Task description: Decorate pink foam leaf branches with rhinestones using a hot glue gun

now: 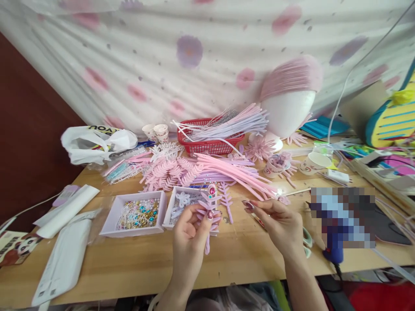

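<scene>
My left hand [189, 233] pinches a lilac pipe-cleaner sprig [207, 247] between thumb and fingers, with its leafy side loops showing above and its stem below. At the sprig's top sits a pink rhinestone ornament [212, 190] with a small blue gem under it. My right hand [280, 222] hovers apart to the right, thumb and fingertips pressed together; anything between them is too small to make out. Behind my left hand, a second lilac sprig [226, 202] lies on the table. A white box of beads and gems [134, 232] and a smaller box of pale pieces [167, 219] stand to the left.
A red basket [207, 148] of pipe cleaners stands at the back beside a white mannequin head [287, 112]. Pink pipe cleaners [231, 172] spread before it. To the right are scissors [306, 242], a blue glue gun [333, 248], paper cups [314, 162] and a power strip [369, 172].
</scene>
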### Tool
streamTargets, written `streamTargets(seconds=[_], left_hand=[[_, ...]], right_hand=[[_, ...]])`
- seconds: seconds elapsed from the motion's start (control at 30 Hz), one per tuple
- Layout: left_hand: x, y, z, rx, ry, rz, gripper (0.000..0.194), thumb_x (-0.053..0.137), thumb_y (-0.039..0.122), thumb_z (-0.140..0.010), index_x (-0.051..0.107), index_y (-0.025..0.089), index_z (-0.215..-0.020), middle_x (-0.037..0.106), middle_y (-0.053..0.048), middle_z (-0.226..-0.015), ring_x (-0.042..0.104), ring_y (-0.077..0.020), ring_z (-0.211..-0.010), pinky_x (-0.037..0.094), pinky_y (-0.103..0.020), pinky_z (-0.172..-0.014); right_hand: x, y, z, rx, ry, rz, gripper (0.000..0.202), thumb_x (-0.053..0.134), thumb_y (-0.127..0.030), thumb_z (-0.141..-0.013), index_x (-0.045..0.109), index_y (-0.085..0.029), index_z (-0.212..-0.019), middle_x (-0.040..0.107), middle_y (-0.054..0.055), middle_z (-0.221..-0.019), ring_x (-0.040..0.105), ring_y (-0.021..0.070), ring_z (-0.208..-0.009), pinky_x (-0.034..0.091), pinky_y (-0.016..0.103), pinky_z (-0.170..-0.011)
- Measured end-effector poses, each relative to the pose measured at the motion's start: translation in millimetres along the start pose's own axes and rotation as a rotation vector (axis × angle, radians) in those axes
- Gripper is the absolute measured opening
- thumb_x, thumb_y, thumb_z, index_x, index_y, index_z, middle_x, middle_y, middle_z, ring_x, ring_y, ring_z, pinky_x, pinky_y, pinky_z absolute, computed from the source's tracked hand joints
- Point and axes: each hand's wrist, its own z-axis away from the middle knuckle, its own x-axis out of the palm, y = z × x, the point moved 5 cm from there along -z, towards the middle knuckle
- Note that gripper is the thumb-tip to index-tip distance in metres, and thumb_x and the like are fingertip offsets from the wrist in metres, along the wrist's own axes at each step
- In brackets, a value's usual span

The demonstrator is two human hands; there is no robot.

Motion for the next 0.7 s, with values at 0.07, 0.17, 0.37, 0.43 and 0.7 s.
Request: streamTargets(seconds=[0.07, 0.17, 0.37, 0.43, 0.7], left_hand=[[3.1, -0.4, 0.8, -0.018, -0.010, -0.019, 0.024, 0.080, 0.035, -0.075, 0.067, 0.018, -0.084, 0.077, -0.003, -0.073, 0.077, -0.0197, -0.069, 0.061, -0.024, -0.058], [7.9, -0.1, 2.4, -0.060, -0.016, -0.005, 0.027, 0.082, 0.037, -0.073, 0.066, 0.018, -0.084, 0.077, -0.002, -0.072, 0.076, -0.0184, -0.065, 0.059, -0.021, -0.052], [18.4, -2.8, 5.0, -0.154, -0.081, 0.071, 0.030, 0.086, 0.038, -0.070, 0.066, 0.017, -0.082, 0.076, -0.003, -0.069, 0.075, -0.0167, -0.060, 0.055, -0.017, -0.046], [20.6, -6.0, 5.5, -0.202, -0.131, 0.113, 0.033, 0.087, 0.038, -0.069, 0.066, 0.017, -0.083, 0.077, -0.003, -0.071, 0.075, -0.0171, -0.060, 0.056, -0.019, -0.046], [26.6, -9.1, 7.3, -0.330, -0.304, 0.171, 0.034, 0.085, 0.038, -0.072, 0.074, 0.016, -0.095, 0.076, -0.002, -0.072, 0.073, -0.0148, -0.060, 0.059, -0.019, -0.054]], right_hand=[[-1.0, -0.9, -0.8, 0.008, 0.023, -0.016, 0.030, 0.084, -0.047, -0.072, 0.074, -0.019, -0.069, 0.078, 0.010, -0.070, 0.075, 0.0260, -0.066, 0.060, 0.031, -0.054], [0.2, -7.5, -2.7, -0.017, 0.030, -0.052, 0.034, 0.085, -0.046, -0.072, 0.067, -0.019, -0.067, 0.075, 0.007, -0.062, 0.072, 0.0224, -0.057, 0.059, 0.030, -0.054], [-5.1, -28.2, -2.8, -0.192, 0.069, -0.055, 0.041, 0.059, -0.045, -0.097, 0.051, -0.022, -0.063, 0.053, -0.004, -0.050, 0.054, 0.0115, -0.046, 0.054, 0.027, -0.056], [-9.5, -31.0, -5.1, -0.220, 0.043, 0.035, 0.049, 0.053, -0.043, -0.100, 0.050, -0.022, -0.055, 0.046, -0.004, -0.045, 0.049, 0.0117, -0.044, 0.054, 0.030, -0.060], [-19.3, -39.8, -13.8, -0.275, -0.056, 0.445, 0.035, 0.075, -0.036, -0.084, 0.070, -0.030, -0.118, 0.073, 0.006, -0.108, 0.065, 0.0284, -0.106, 0.047, 0.044, -0.094]])
